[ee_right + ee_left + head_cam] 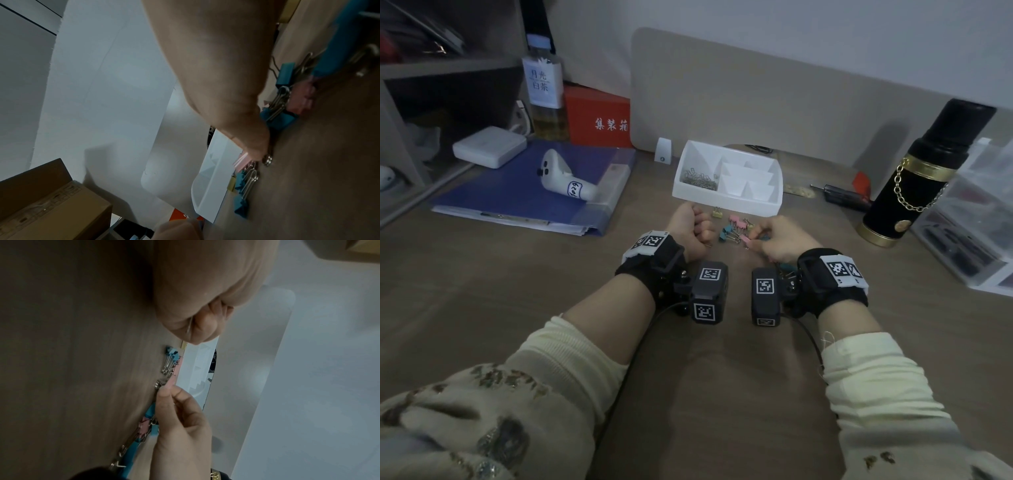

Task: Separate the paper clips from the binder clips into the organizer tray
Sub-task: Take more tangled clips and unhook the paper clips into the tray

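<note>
Surface: a brown wood-grain desk [722,377], with a beige divider panel [756,96] standing along its back edge.
Organizer tray: white [726,200], near the desk's far middle; paper clips [698,178] lie in its left compartment.
Binder clips: a loose group of pink, blue and yellow ones [734,228] on the desk just in front of the tray.
Left hand: [690,231] fingers curled, a thin wire showing in its grip; what it holds cannot be told.
Right hand: [779,240] fingertips pinching a pink binder clip [745,241].
Room: blue folder [524,192], tea bottle [546,89], red box [599,118], black flask [924,178], pale wall [791,31].
</note>
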A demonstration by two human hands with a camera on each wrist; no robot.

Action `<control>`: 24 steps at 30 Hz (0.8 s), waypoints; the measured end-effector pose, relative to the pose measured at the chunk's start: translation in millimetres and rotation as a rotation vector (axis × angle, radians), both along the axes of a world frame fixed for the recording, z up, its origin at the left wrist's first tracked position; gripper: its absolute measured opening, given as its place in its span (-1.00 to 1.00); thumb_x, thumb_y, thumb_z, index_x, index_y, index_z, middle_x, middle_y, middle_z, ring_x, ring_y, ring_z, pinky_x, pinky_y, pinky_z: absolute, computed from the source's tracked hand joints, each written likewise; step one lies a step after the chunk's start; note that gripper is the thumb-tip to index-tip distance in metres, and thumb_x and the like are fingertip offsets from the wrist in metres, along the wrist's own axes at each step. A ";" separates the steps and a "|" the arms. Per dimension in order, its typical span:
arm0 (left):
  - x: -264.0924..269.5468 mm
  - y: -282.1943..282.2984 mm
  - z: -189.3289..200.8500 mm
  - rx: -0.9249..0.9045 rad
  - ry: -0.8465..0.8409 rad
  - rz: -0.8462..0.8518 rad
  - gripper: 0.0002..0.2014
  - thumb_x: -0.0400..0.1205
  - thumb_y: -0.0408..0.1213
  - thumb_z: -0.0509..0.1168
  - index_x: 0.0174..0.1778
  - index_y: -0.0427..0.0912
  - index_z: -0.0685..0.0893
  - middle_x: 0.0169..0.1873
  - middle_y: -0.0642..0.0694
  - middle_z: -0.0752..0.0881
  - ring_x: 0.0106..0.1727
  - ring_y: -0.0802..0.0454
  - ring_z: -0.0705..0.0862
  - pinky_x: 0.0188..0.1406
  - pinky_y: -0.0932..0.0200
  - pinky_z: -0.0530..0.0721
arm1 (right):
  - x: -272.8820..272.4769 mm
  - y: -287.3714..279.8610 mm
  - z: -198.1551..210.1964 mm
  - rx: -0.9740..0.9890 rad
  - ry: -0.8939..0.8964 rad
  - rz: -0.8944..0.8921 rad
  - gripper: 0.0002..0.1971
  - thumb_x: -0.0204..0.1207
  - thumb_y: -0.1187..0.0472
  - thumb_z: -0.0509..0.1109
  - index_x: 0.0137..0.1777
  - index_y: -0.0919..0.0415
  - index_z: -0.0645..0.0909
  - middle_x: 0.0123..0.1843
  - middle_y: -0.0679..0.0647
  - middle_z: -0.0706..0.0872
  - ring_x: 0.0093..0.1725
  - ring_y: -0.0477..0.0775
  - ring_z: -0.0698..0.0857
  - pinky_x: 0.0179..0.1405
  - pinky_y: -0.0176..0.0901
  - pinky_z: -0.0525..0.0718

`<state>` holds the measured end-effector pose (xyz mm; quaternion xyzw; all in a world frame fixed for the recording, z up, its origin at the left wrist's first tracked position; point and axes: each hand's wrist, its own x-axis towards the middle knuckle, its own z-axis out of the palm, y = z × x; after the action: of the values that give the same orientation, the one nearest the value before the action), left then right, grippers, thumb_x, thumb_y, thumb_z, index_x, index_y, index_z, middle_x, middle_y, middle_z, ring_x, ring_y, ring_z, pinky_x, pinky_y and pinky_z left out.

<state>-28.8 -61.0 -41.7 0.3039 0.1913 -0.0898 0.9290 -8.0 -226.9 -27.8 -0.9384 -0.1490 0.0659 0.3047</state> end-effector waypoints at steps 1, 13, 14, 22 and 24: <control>0.0 0.2 0.1 -0.001 0.001 -0.001 -0.61 0.70 -0.31 -0.04 -0.50 -0.04 0.18 -0.78 0.07 0.17 -0.84 0.17 0.10 -0.86 0.43 -0.04 | -4.1 1.4 1.8 0.069 0.035 0.014 -0.92 0.56 0.32 0.38 -0.14 0.33 0.61 -0.29 -0.08 0.59 -0.58 -0.38 0.54 -0.61 -0.53 0.41; 2.3 0.6 -1.4 -0.016 0.012 -0.014 -0.62 0.66 -0.35 -0.04 -0.52 -0.04 0.18 -0.78 0.07 0.18 -0.84 0.16 0.10 -0.87 0.44 -0.03 | 7.1 -18.4 1.9 -0.102 0.100 -0.211 -0.67 0.47 0.21 0.48 0.22 0.12 0.57 -0.04 0.04 0.72 -0.13 0.02 0.67 -0.12 -0.16 0.63; 2.1 0.7 -1.5 -0.017 0.012 -0.014 -0.62 0.66 -0.35 -0.03 -0.52 -0.05 0.19 -0.78 0.07 0.18 -0.84 0.16 0.11 -0.87 0.44 -0.03 | 6.2 -17.7 1.7 -0.110 0.109 -0.209 -0.71 0.48 0.25 0.46 0.19 0.15 0.57 -0.18 0.05 0.73 -0.24 -0.02 0.66 -0.25 -0.20 0.59; 1.6 1.1 -1.7 -0.013 -0.001 -0.013 -0.63 0.65 -0.37 -0.05 -0.52 -0.05 0.18 -0.77 0.07 0.17 -0.83 0.16 0.10 -0.87 0.43 -0.03 | 5.6 -18.8 5.8 -0.105 0.000 -0.292 -0.83 0.46 0.29 0.45 0.05 0.21 0.68 -0.04 0.15 0.70 -0.11 0.11 0.65 -0.15 -0.16 0.59; 1.7 1.0 -1.9 -0.012 0.000 -0.014 -0.63 0.65 -0.37 -0.05 -0.51 -0.05 0.18 -0.77 0.07 0.18 -0.83 0.16 0.11 -0.87 0.43 -0.03 | 6.6 -20.8 6.4 -0.105 -0.038 -0.318 -0.84 0.46 0.27 0.43 0.04 0.20 0.70 0.01 0.17 0.71 -0.09 0.12 0.63 -0.15 -0.17 0.53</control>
<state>-27.1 -60.0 -43.6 0.2997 0.1885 -0.0972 0.9302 -1.4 -247.7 -21.5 -0.9658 -0.0006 0.0065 0.2591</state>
